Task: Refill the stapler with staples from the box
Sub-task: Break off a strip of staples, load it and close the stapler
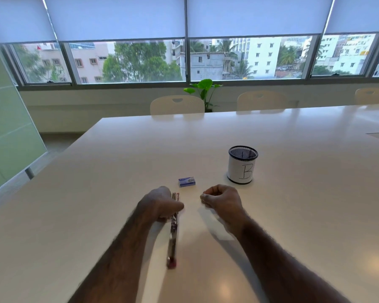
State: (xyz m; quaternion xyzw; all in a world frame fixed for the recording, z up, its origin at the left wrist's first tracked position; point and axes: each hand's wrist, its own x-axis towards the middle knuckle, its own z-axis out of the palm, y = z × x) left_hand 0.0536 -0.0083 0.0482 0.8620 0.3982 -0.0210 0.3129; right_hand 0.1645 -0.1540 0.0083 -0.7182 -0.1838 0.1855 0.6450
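Observation:
A metal stapler lies opened out flat on the white table, its long axis running toward me, blurred at its near end. My left hand grips it around the hinge part. A small blue staple box sits shut on the table just beyond the stapler's far tip. To the right of the stapler, my right hand hovers with its fingers curled and pinched; whether a strip of staples is between the fingertips is too small to tell.
A black mesh pen cup with a paper label marked B stands behind and right of my right hand. Cream chairs line the table's far edge, with a green plant behind them under the windows.

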